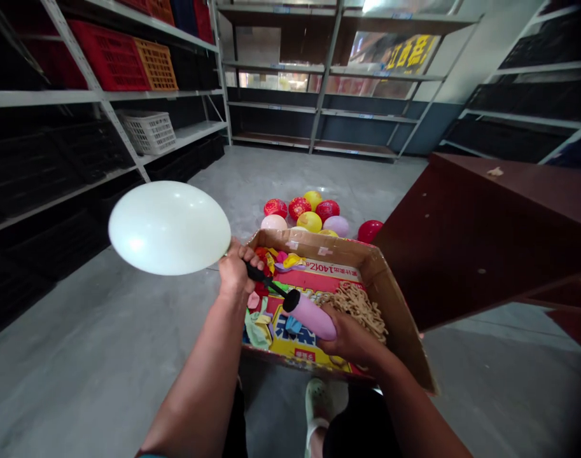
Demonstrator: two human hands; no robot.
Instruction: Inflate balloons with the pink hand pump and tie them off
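Observation:
A large pale white balloon (pixel 170 228), blown up, points out to the left. My left hand (pixel 237 270) is closed round its neck and the black end of a hand balloon pump (pixel 314 316). My right hand (pixel 350 337) grips the pump's pink barrel, with a black rod showing between the two halves. Below both hands is an open cardboard box (pixel 395 286). Flat balloons (pixel 260 327) in several colours lie in its left part, and a heap of tan, string-like pieces (pixel 354 305) lies at its right. My left fingers hide where balloon and nozzle meet.
Several blown-up balloons (pixel 309 221), red, yellow, pink and lilac, rest on the grey floor behind the box. Brown wooden furniture (pixel 462 242) stands close on the right. Metal shelves (pixel 271 105) line the back and sides, with a white basket (pixel 149 131) at left.

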